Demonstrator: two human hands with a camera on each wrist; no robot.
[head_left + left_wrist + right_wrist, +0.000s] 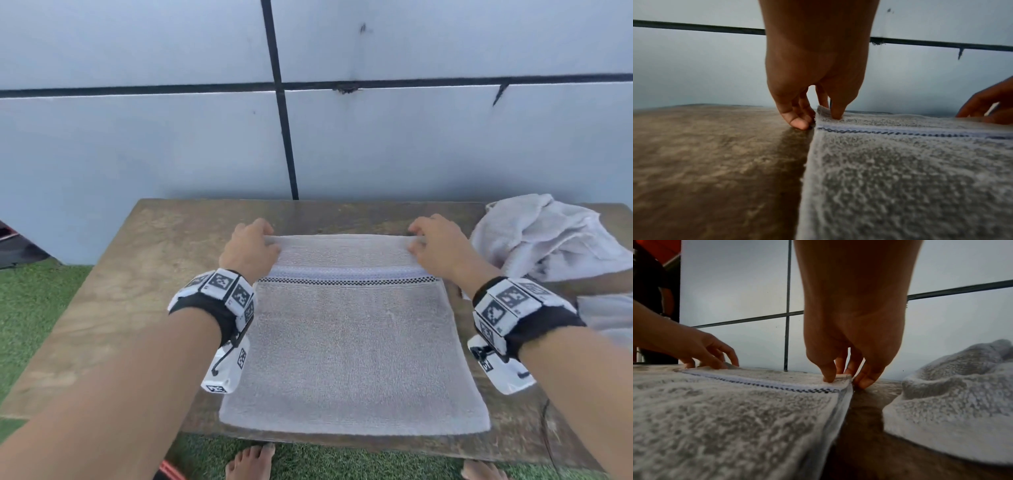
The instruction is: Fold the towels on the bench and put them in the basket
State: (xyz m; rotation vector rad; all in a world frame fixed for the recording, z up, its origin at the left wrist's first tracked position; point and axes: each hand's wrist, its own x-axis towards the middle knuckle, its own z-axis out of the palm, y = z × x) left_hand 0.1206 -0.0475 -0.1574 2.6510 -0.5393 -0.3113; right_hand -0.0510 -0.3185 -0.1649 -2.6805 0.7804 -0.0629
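both hands at the far corners

a flat pale grey terry towel [352, 346] lies mid-bench on the worn brown wooden bench [113, 291], its near edge at the bench's near edge. the left hand [248, 248] pinches its far-left corner, the right hand [440, 245] its far-right. bare wood lies open to the left; a crumpled white towel [548, 236] crowds the right.

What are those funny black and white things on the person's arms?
Each bare forearm wears a black wristband wrapped in white blocks printed with black pixel-pattern squares. Under each wrist hangs a small white camera box, also marked with a pattern square, with a thin black cable on the left one. The right wristband matches. No sleeves, rings or gloves show.
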